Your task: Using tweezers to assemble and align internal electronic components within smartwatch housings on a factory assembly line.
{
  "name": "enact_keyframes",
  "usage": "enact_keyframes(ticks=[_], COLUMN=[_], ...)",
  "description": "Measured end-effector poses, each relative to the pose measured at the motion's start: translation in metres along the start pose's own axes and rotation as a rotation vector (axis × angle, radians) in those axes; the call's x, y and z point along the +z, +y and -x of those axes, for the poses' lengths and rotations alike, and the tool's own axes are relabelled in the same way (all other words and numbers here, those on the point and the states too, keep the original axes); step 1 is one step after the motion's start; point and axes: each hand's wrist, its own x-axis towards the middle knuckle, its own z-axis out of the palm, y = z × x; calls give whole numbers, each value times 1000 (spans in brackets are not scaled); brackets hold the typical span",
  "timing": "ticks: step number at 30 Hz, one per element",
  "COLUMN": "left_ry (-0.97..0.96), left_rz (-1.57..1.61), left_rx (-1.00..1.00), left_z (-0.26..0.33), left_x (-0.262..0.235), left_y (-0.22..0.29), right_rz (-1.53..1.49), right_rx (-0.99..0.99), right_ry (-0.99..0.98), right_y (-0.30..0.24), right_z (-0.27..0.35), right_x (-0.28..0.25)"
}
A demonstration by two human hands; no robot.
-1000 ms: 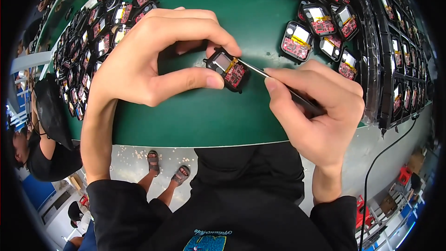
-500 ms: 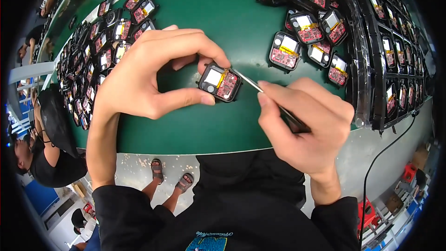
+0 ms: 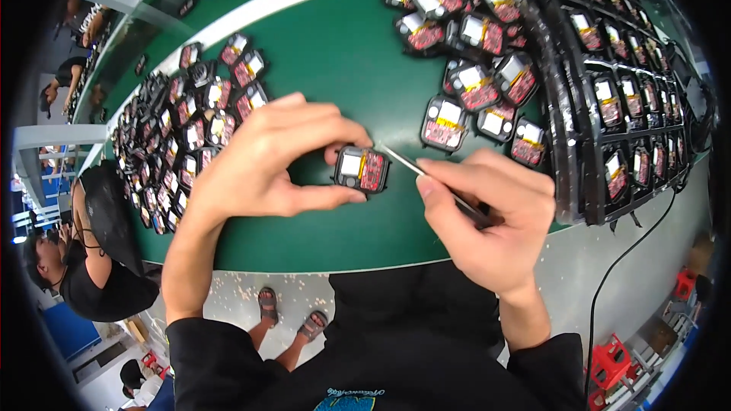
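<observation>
My left hand pinches a small square black device between thumb and fingers, just above the green table. The device lies open side up, showing a white cell and a red circuit part. My right hand grips slim metal tweezers like a pen. Their tip touches the device's upper right corner.
Several loose units of the same kind lie right of the hands, and many more crowd the left side. A black compartment tray with units in its slots stands at the right. A person sits at lower left, beyond the table edge.
Both hands and the device have shifted slightly lower and toward the middle of the view. The grip on the device and the tweezers is the same, with the tip still at the device.
</observation>
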Motion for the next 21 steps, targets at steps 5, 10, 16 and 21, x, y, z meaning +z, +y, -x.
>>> enact_keyframes(ticks=[5, 10, 16, 21], left_ry=[13, 22, 168, 169], left_rz=[25, 17, 30, -237], left_rx=[-83, -93, -212, -206], left_z=[-1, -4, -10, -65], left_x=[5, 2, -20, -48], left_y=[1, 5, -13, -60], right_rz=[-94, -116, -124, -117], right_rx=[-10, -2, 16, 17], right_ry=[65, 68, 61, 54], right_y=[6, 4, 2, 3], right_z=[3, 2, 2, 3], right_x=[3, 0, -1, -1])
